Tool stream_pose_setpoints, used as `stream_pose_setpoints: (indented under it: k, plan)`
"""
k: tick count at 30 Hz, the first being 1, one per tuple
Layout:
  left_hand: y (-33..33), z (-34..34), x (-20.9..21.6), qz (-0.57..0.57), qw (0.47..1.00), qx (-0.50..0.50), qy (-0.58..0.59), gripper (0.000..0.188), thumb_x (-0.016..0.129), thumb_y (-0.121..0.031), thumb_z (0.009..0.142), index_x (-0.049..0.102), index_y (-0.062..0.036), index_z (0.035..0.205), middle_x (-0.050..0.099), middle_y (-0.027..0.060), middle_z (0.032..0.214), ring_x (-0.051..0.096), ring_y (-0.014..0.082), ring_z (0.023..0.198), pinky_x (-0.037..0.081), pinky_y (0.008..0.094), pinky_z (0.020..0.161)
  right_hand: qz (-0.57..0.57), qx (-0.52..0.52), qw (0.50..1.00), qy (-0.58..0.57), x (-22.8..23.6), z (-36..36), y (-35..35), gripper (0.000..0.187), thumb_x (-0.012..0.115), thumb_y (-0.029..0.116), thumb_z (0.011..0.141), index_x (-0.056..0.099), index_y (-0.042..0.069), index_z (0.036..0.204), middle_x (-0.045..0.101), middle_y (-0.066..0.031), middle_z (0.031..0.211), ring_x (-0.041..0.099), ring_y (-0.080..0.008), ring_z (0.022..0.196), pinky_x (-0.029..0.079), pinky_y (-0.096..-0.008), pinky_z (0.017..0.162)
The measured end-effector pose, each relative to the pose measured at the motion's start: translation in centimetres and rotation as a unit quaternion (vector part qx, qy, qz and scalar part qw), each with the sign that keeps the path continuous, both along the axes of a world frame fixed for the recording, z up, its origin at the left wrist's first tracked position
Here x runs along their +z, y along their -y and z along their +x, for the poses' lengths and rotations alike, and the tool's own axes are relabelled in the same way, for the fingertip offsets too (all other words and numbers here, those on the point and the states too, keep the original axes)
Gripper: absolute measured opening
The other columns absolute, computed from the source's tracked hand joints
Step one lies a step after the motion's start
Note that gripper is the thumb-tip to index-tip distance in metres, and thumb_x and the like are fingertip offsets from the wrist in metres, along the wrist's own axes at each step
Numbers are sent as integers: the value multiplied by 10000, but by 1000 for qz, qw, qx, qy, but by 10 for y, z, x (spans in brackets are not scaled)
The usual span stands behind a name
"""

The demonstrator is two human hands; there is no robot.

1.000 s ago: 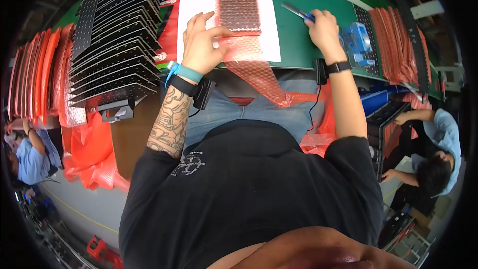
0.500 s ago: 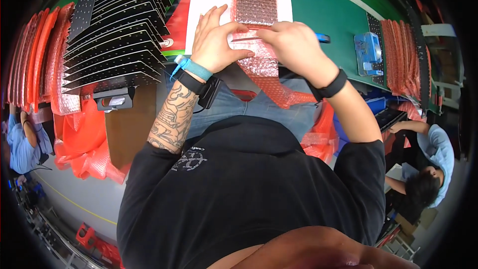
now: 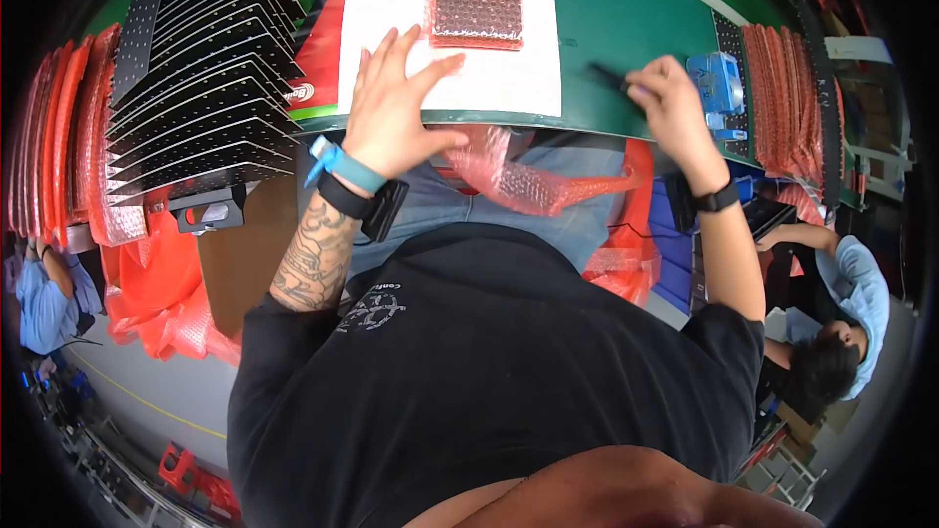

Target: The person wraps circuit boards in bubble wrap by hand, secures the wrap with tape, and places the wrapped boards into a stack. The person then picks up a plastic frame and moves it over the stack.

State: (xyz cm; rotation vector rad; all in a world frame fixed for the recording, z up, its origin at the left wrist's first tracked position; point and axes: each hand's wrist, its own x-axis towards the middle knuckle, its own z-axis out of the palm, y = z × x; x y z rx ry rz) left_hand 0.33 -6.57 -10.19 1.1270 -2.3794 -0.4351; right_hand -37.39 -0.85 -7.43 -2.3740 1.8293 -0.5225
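Note:
My left hand lies with fingers spread on the white sheet at the table's front edge. Just beyond its fingertips is a flat dark piece wrapped in pink bubble wrap. Below the thumb, a loose strip of pink bubble wrap hangs over the edge across my lap; whether the thumb touches it I cannot tell. To the right, my right hand is closed around a utility knife, smeared by motion, above the green tabletop. A blue tape dispenser stands just beyond that hand.
Black perforated panels stand in a row at left, beside bubble-wrapped pieces. More wrapped pieces line the right side. Red bubble wrap bulges below the left end. Another person works at far right.
My right hand has moved right, away from the wrapped piece, with the knife. The strip has come apart from that piece and dropped toward my lap. My left hand has opened wider and shifted slightly left.

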Motion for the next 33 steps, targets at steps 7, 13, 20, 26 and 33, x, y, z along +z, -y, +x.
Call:
stream_pose_setpoints:
  k: [7,13,20,26,33]
  plan:
    - [-8,-13,12,3,989,-88,-117,528,812,-218,752,648,-90,1237,588,174,1250,547,371,1150,426,480,970,-81,-102,991,-17,-34,-20,69,317,729,166,866,666,53,1156,656,-168,916,645,-324,852,524,-371,771]
    - [-14,-36,-5,-129,991,-41,22,382,759,-202,814,676,-54,1157,635,159,1117,583,342,1052,430,459,931,-127,-232,963,41,32,14,-9,224,743,210,873,733,40,1020,717,-152,863,688,-246,778,538,-337,726]
    - [-33,-140,68,-106,970,-192,-102,608,810,-261,756,598,-79,1297,555,183,1320,507,389,1243,387,526,1043,60,-431,880,191,46,-144,-84,261,741,238,885,758,-11,962,697,-24,745,590,-128,625,470,-284,573]
    - [-15,-314,49,-127,947,-254,-147,891,882,-428,642,516,-201,1422,427,190,1481,315,395,1444,232,607,1180,229,-393,827,330,53,-147,-59,238,761,259,870,764,21,873,689,-34,805,567,-139,685,404,-281,538]
    - [-17,-375,8,-73,946,-265,-172,865,876,-440,618,539,-298,1401,421,195,1481,331,377,1436,314,559,1129,189,-455,734,467,51,-151,-70,174,743,229,893,696,82,813,611,35,703,449,-57,578,298,-228,478]
